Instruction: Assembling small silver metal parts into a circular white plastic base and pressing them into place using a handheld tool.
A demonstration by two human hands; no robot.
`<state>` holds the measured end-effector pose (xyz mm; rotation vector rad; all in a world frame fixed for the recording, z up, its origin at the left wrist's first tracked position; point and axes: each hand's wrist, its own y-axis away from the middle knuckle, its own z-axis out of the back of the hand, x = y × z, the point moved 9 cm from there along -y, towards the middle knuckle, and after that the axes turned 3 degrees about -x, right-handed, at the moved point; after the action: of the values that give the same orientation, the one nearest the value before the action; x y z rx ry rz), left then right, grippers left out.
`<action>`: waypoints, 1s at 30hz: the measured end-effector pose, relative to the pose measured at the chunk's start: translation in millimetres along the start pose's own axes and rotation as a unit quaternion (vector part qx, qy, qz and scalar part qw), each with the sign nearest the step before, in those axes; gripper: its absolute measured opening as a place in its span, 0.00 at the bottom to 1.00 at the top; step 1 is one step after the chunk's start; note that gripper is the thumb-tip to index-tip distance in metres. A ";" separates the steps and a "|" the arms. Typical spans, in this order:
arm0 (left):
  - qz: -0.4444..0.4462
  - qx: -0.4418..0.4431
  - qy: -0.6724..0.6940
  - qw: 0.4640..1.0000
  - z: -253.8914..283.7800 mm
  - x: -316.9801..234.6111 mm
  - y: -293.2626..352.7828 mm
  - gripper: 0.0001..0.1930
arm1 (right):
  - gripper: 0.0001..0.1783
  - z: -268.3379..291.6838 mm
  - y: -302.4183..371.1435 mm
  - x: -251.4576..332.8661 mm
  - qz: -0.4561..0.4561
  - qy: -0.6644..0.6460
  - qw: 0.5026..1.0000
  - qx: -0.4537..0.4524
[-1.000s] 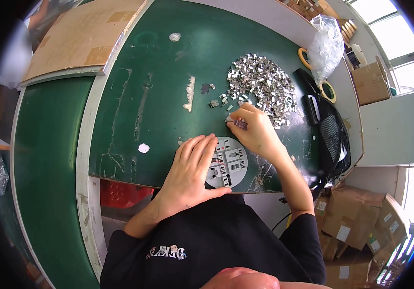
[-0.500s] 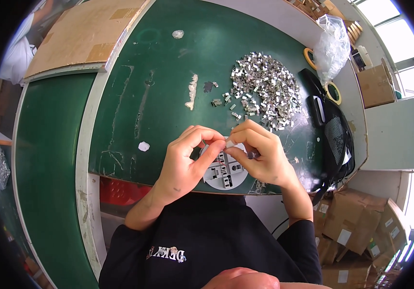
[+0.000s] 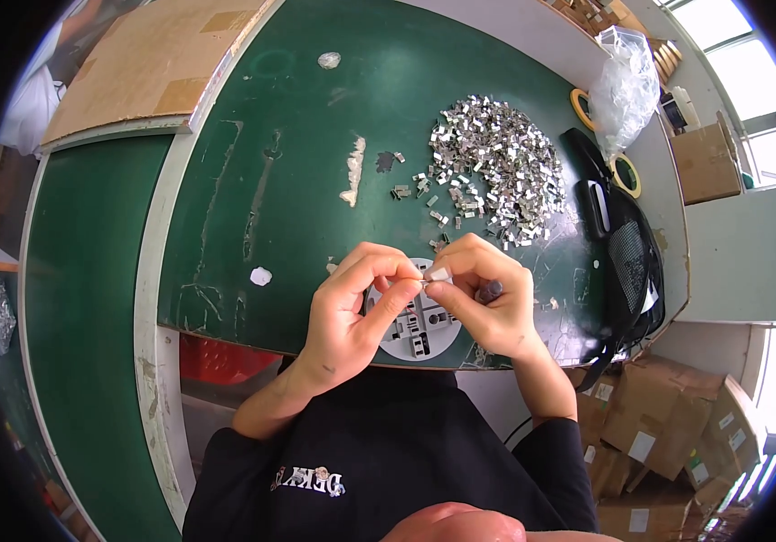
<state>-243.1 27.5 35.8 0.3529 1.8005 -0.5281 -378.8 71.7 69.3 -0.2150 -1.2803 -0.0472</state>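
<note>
My left hand [image 3: 349, 312] and my right hand [image 3: 499, 303] meet fingertip to fingertip, both closed in a pinch. A tiny piece lies between the fingertips, too small and covered to name. Something white [image 3: 439, 275] shows at the tip of my right index finger. Tucked in the curl of my right hand is a dark, rounded tool handle [image 3: 490, 290]; the rest of that tool is hidden. Below the hands, near the table's front edge, a round light-grey disc [image 3: 445, 341] carries several small black-and-white blocks and a thin reddish wire. My hands cover part of it.
A heap of small shiny metal clips [image 3: 501, 167] lies beyond my right hand, with stray ones to its left. A black mesh bag [image 3: 627, 248], tape rolls [image 3: 625, 174] and a clear plastic bag [image 3: 623, 90] line the right side. Cardboard [image 3: 148, 68] covers the far left surface.
My hands have shifted slightly, with the fingertips still together. The dark handle shows more clearly in my right hand. The whole view has moved a little.
</note>
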 end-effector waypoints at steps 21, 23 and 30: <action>-0.125 0.061 -0.314 0.939 -12.5 -6.0 12.9 0.09 | 0.11 -12.4 47.5 25.3 0.334 0.348 0.876 -0.001; -0.125 0.061 -0.312 0.940 -12.3 -5.0 12.4 0.09 | 0.13 -13.0 48.5 23.4 0.334 0.356 0.873 -0.001; -0.128 0.062 -0.308 0.941 -12.6 -5.0 12.1 0.08 | 0.16 -15.9 50.8 25.6 0.342 0.388 0.856 0.003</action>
<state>-246.0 44.5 41.4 0.0215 1.2090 -0.8339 -348.6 120.7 82.7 -0.5717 -0.3432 0.4450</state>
